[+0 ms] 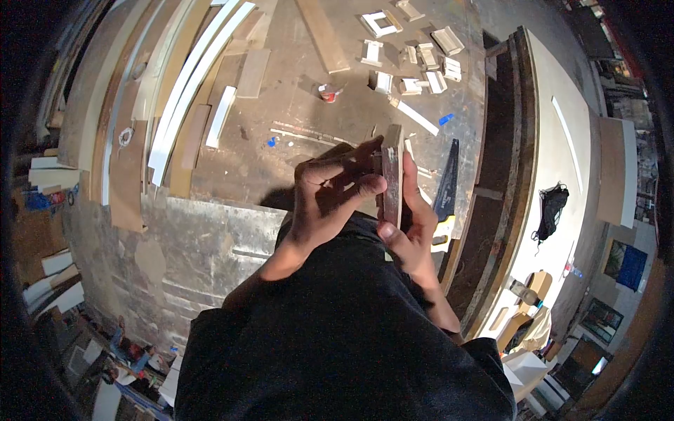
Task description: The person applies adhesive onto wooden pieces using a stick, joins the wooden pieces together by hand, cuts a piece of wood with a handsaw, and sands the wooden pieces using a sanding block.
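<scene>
A flat piece of wood (393,175) is held up in front of my dark shirt, its worn brown edge turned towards me. My left hand (326,200) grips it from the left, with the thumb and fingertips against its side. From the right, my right hand (414,235) closes on it, thumb low on the near end and fingers along the far face. Just right of my right hand lies a handsaw (447,186) with a dark blade and a yellow-and-white handle.
Small wooden frames and blocks (425,56) lie at the back right of the worktable (281,84). Long boards and white strips (189,91) fill the left. A small red-and-white container (328,92) stands mid-table. On the white bench (562,140) at right is black string (551,210).
</scene>
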The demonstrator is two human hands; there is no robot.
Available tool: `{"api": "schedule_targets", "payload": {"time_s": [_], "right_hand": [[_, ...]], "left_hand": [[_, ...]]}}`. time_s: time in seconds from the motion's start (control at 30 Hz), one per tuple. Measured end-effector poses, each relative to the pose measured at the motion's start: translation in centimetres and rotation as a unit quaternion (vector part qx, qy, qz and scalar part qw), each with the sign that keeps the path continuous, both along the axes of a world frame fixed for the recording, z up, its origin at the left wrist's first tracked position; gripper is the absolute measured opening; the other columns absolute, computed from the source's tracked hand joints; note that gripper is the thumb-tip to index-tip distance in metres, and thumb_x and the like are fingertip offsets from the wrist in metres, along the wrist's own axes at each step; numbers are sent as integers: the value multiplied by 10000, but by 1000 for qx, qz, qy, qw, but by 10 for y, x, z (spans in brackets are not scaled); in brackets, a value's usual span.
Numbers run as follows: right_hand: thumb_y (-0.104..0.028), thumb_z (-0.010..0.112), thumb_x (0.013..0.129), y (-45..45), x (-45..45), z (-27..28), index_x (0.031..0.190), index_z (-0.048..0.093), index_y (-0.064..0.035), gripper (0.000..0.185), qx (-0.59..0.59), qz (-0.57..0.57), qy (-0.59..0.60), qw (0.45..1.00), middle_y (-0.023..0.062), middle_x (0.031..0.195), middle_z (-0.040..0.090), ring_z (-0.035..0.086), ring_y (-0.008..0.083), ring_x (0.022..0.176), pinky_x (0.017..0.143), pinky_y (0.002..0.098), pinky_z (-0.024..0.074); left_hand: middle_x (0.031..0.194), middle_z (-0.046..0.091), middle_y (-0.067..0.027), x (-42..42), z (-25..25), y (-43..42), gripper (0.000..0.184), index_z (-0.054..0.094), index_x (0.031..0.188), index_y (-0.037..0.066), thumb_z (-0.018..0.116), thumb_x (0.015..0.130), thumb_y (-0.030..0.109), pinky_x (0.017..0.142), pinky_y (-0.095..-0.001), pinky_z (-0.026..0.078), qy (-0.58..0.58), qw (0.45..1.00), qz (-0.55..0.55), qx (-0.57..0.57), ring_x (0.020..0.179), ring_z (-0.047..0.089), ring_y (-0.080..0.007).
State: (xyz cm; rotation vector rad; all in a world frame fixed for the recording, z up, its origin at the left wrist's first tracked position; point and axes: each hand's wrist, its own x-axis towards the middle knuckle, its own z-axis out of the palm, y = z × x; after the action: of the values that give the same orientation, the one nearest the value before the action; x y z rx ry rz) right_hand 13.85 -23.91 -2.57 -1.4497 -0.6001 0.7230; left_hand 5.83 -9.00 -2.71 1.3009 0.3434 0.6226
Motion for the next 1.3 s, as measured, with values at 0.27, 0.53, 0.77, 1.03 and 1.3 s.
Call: {"api": "schedule_targets", "payload": {"time_s": [0.27,0.53,0.77,1.03,1.3], "right_hand": [[-309,706,803,14,11,16,1482,232,87,918,-28,26,-92,995,239,1305,565,538,240,1189,1018,345,392],[-241,706,811,24,17,24,1492,225,75,891,6,30,-93,995,217,1270,581,556,224,1151,999,343,410],[-301,714,809,38,24,29,1489,227,85,921,-13,68,-167,983,209,1400,480,459,189,1248,1051,322,352],[-250,719,801,39,18,42,1471,292,75,858,-36,57,-117,991,242,1460,418,416,243,1332,1101,351,298],[-281,713,803,47,20,40,1462,305,85,857,-33,70,-209,975,203,1396,500,486,196,1243,1054,321,353]], "left_hand": [[976,667,-72,6,-7,-16,386,626,1224,-46,676,898,154,828,-266,459,41,998,50,-25,871,564,-93],[899,585,0,16,-10,-17,384,635,1214,-26,676,900,190,712,-228,422,0,989,56,-140,827,511,-65],[1187,641,-101,12,-9,-9,408,531,1310,-30,453,1023,250,909,-312,508,-6,979,21,-202,1056,633,-158],[1070,680,-61,22,12,-5,382,588,1298,9,516,986,219,800,-254,496,-51,964,61,-253,917,631,-92],[1117,674,-54,22,11,12,358,600,1243,-46,564,972,186,887,-265,454,-53,947,19,-315,1000,590,-80]]}}
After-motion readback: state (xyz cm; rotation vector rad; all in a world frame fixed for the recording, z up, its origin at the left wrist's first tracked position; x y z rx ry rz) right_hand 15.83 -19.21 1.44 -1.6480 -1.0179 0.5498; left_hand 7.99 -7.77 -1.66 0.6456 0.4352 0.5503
